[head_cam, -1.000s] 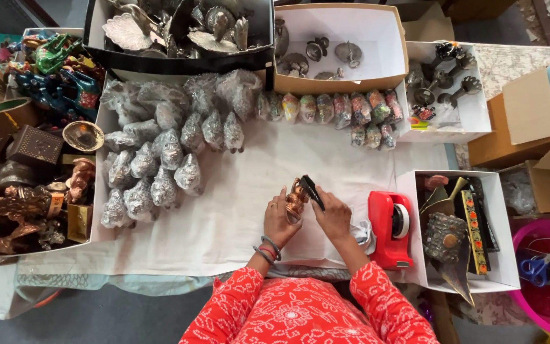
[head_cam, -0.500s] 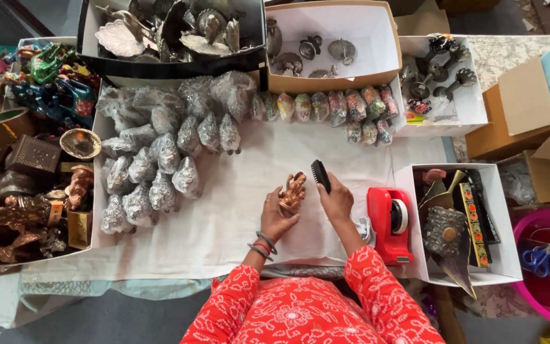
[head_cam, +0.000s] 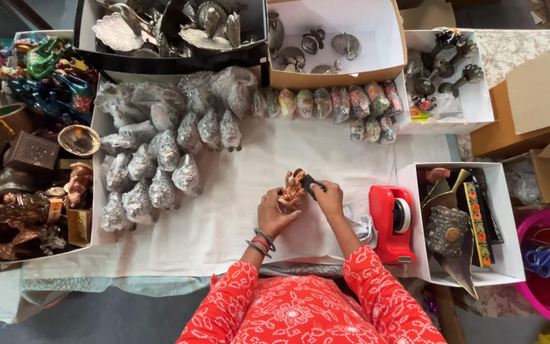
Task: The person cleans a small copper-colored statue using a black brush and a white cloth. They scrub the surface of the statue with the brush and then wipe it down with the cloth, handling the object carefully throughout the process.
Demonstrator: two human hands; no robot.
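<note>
White box (head_cam: 377, 25) holds metal pieces (head_cam: 316, 41) (silvery).

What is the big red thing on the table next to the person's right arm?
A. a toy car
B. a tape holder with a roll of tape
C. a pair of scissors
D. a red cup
B: the red tape holder stands on the white cloth just beside the right hand, with a roll of tape set in its middle.
</note>
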